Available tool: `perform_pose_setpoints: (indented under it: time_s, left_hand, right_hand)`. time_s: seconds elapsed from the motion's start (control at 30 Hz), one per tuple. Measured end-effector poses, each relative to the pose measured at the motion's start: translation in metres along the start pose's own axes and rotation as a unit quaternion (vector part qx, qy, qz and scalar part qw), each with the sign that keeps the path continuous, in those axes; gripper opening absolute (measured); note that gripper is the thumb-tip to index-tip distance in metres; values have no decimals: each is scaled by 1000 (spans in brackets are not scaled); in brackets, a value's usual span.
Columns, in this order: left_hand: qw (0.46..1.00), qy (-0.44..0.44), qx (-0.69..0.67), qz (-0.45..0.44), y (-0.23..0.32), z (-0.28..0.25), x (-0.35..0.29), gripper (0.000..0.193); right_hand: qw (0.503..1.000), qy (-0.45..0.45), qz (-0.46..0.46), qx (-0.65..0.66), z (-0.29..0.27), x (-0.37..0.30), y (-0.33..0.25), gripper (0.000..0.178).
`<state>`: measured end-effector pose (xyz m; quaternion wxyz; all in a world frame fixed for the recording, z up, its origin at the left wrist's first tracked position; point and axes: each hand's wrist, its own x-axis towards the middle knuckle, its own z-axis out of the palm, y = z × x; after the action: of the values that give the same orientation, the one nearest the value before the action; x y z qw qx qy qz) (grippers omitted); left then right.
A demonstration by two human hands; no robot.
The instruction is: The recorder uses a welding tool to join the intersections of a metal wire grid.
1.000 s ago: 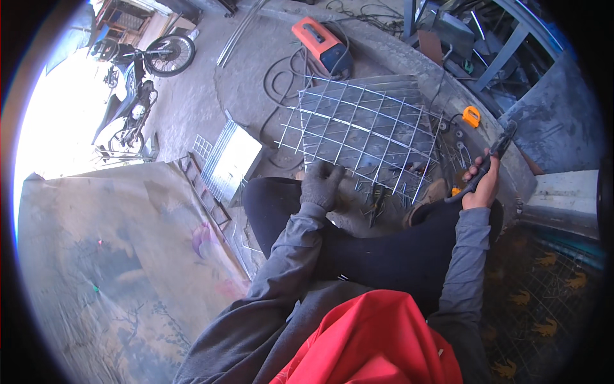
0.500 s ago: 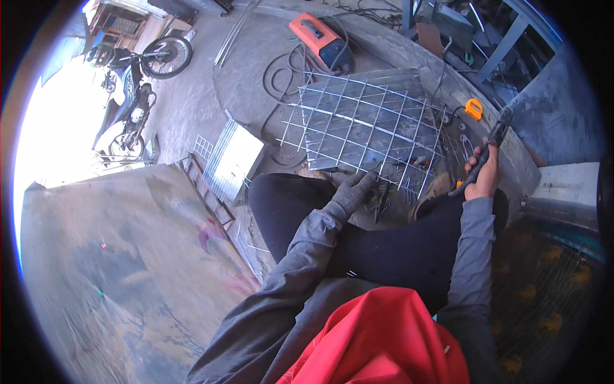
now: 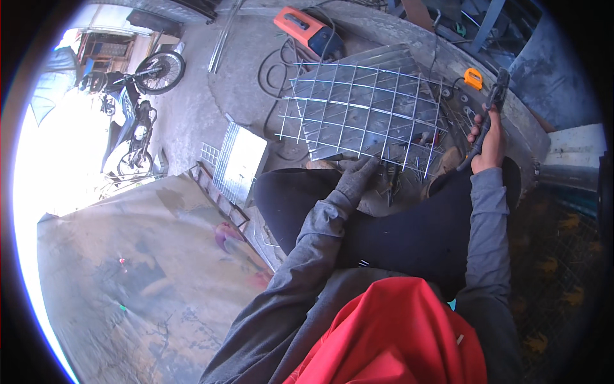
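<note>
Closest to me, red cloth (image 3: pixel 390 326) hangs over the person's front, with dark trousers (image 3: pixel 409 240) spread out beyond it, knees bent to either side. A broad patterned tarp (image 3: pixel 141 275) lies well to the left of the left hand.

The left hand (image 3: pixel 357 180), in a grey glove, reaches out between the knees, its fingertips at the near edge of the wire grid (image 3: pixel 329 100). I can't tell whether those fingers are closed on a wire or just resting there. Loose metal bits (image 3: pixel 419 169) lie near it, to its right. The right hand (image 3: pixel 490 144) is bare and wrapped around a black tool (image 3: pixel 496 96), whose head points up and away past the fingers.

The grid spreads out ahead of the left hand and to the left of the right one, lying over a grey sheet (image 3: pixel 393 59). A bright panel (image 3: pixel 246 157) sits off to the left hand's left. Just beyond the right hand is an orange tape measure (image 3: pixel 473 78).

Farther off, past the grid from the left hand, stands an orange welder (image 3: pixel 304 31), with a dark cable (image 3: pixel 261 75) coiled beside it. Far out to the left hand's left there's a motorbike (image 3: pixel 139 121).
</note>
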<state>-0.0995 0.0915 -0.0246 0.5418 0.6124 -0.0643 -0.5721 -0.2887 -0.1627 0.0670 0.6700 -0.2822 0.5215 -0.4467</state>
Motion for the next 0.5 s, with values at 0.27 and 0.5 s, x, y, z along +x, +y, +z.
perform_pose_setpoints:
  time_s: [0.27, 0.5]
  left_hand:
    - [971, -117, -209, 0, -53, 7, 32, 40]
    - [841, 100, 435, 304, -15, 25, -3, 41]
  right_hand:
    - [1000, -5, 12, 15, 6, -5, 2, 35]
    - [1000, 18, 9, 15, -12, 1, -7, 35]
